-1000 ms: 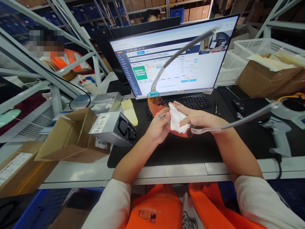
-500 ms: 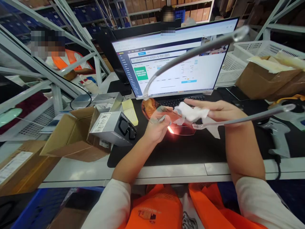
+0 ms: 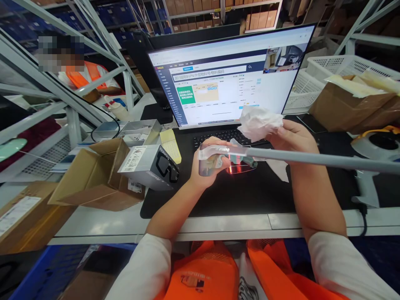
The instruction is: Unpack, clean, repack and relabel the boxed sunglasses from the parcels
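The orange-lensed glasses [image 3: 233,163] are being gripped by the left hand [image 3: 208,166] above the worktop [image 3: 250,196], keeping the lens exposed, while a crumpled white wipe [image 3: 258,121] is being pinched in the right hand [image 3: 293,136].

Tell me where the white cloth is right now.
In the head view the white cloth is bunched in the right hand, raised right of centre before the monitor, above the keyboard and the glasses.

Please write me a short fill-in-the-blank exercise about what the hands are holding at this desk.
The right hand holds a crumpled white ____.
The left hand grips glasses with an ____ lens.
The grey product box rests on an open ____ box.
Missing words: cloth; orange; cardboard
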Motion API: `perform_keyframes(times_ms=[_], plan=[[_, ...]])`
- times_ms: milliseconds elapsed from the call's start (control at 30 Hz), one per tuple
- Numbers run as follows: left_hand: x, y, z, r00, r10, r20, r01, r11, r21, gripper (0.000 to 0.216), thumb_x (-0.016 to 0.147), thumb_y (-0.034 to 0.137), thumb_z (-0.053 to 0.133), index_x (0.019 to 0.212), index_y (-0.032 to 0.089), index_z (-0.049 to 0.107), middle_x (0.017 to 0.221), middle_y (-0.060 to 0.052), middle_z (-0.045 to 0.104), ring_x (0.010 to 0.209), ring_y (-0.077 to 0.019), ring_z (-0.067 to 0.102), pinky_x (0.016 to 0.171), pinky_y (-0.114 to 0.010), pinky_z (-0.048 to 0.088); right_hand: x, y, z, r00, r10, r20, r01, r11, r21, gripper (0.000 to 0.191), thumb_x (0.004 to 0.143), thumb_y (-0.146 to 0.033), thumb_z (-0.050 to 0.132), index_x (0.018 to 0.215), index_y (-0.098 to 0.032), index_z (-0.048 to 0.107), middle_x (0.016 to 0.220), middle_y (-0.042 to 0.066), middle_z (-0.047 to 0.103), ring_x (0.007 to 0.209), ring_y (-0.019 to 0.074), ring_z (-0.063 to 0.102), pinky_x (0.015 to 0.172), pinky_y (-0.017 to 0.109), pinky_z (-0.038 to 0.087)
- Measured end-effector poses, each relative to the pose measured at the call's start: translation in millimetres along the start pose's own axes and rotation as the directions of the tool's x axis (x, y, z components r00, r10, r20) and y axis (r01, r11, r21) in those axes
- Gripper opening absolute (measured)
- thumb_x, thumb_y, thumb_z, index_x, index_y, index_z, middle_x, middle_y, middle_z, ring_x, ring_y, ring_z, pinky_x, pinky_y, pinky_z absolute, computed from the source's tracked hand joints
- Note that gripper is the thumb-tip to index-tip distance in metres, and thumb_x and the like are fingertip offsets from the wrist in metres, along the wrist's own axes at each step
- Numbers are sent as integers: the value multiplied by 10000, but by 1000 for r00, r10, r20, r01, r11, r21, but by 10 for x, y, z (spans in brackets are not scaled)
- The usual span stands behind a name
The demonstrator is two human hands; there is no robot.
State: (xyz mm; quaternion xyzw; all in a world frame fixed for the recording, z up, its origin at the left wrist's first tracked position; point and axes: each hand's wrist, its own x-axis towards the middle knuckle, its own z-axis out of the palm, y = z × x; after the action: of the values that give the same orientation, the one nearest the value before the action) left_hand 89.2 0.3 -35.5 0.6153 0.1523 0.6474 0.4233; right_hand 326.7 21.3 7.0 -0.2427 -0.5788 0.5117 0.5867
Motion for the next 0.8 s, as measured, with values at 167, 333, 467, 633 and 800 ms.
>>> perform_keyframes(times_ms=[167,333,467,633,800], plan=[[-10,-29,22,1000,10,-19,-9,997,71,398,738,450,895,1063,273,746,1011,-40,713,931,-209,727,872,-352,602,-24,35,53,966,34,255,-17,997,-71,296,906,-454,727,1153,-307,799,1376,21,681,1361,303,572,1226,493,376],[-67,-74,40,976,-206,-63,205,978,-28,516,646,519,935,1018,201,770,922,-44,732,825,-172,691,773,-279,575,-7,33,85,800,230,555,-84,957,-277,382,915,-529,700,1182,-274,800,1610,20,465,1519,322,382,1277,452,256],[-55,-27,79,930,-341,-139,324,937,-133,538,597,514,961,970,178,767,853,-35,738,756,-159,685,748,-278,568,46,11,101,752,239,614,-65,954,-291,347,941,-519,672,1159,-286,808,1621,21,450,1525,301,376,1267,411,258],[17,50,95,921,-341,-191,311,935,-169,529,563,503,979,945,193,783,871,-39,758,740,-153,702,708,-261,570,126,16,-50,694,231,682,-42,958,-282,347,936,-511,692,1045,-212,830,1499,89,590,1444,307,487,1225,398,321],[53,25,74,967,-184,-178,162,978,-130,429,632,472,957,934,222,783,882,-31,753,761,-147,716,725,-259,582,112,56,-172,816,222,534,-153,974,-170,366,871,-542,750,944,-191,822,1304,111,714,1249,326,640,1147,466,437]])
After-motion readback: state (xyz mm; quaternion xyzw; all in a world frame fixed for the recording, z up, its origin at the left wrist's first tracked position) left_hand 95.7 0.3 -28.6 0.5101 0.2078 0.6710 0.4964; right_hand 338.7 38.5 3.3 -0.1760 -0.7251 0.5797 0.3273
